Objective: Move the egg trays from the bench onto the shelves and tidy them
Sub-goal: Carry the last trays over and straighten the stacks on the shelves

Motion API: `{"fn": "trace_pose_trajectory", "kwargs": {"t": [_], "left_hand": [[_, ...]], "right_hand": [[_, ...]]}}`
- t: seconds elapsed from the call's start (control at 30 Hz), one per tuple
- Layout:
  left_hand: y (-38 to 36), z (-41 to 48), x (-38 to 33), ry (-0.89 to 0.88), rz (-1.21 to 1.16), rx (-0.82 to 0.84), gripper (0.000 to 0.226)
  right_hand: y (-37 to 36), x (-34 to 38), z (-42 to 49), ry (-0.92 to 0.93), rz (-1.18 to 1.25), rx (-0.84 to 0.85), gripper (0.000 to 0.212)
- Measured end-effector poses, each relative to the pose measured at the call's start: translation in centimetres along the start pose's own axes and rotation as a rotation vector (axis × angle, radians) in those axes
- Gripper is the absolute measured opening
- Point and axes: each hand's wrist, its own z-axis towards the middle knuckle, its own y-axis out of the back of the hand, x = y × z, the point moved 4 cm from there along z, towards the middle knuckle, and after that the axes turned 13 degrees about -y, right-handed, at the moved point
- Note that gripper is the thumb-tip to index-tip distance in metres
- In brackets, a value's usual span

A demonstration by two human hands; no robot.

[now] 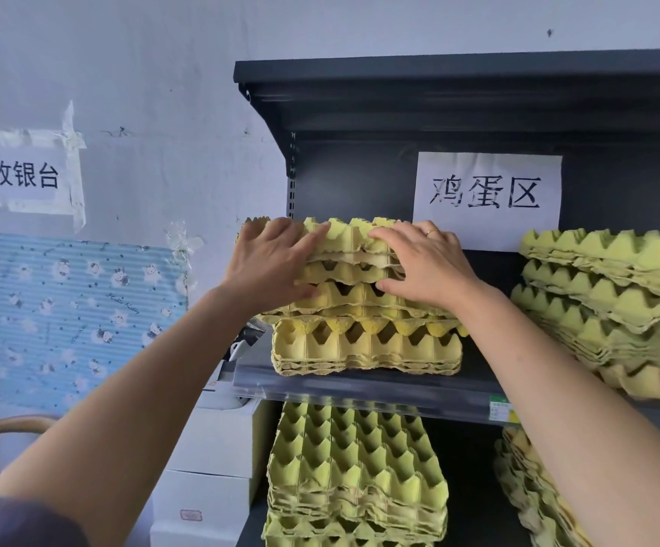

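Pale, marked wall is seen across the upper left of the frame, with a taped paper sign [24, 175] and, below it, a blue patterned sheet [64, 309]. The right half is filled by a dark grey shelf unit [439, 92], on whose back panel a white paper label [486, 195] is fixed.

At the centre of the frame, a bundle of yellow-green egg trays [356, 266] is stacked on a lower bundle [364, 349], which stands on the upper shelf [360, 388]. The top bundle is set slightly left of the one beneath.

The left hand [269, 262] is laid over the bundle's top left edge, fingers spread and nearly straight, thumb pressed into the front; the trays are gripped between them. The right hand [427, 266], on which a ring [431, 232] is worn, is placed likewise on the right part, fingers over the top and thumb tucked against the front.

Another tall stack [616, 294] is seen at the right edge on the same shelf. Two more stacks [356, 467] [525, 487] are kept on the shelf below. White boxes [210, 467] are piled just left of the unit, and a curved chair back [5, 424] is visible at lower left.
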Motion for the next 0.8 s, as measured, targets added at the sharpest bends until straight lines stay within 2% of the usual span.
{"fn": "trace_pose_trajectory", "kwargs": {"t": [0.33, 0.43, 0.5, 0.63, 0.73, 0.8], "left_hand": [[0.3, 1.9, 0.3, 0.048, -0.044, -0.054, 0.084], [0.2, 1.4, 0.5, 0.008, -0.118, -0.05, 0.07], [0.5, 0.2, 1.1, 0.001, -0.186, -0.134, 0.057], [0.2, -2.8, 4.3, 0.253, -0.441, -0.356, 0.051], [-1.2, -4.0, 5.5, 0.379, -0.689, -0.341, 0.043], [-1.9, -4.5, 5.3, 0.405, -0.891, -0.316, 0.048]], "right_hand": [[1.4, -0.7, 1.4, -0.073, 0.079, -0.01, 0.071], [0.8, -0.2, 0.8, -0.059, 0.04, 0.024, 0.072], [0.5, 0.1, 0.5, -0.06, 0.007, 0.044, 0.074], [1.7, 2.6, 0.7, -0.018, 0.015, -0.009, 0.091], [1.9, 6.8, 0.8, 0.107, -0.023, -0.024, 0.1], [1.2, 8.8, 1.0, 0.14, -0.076, 0.016, 0.105]]}}
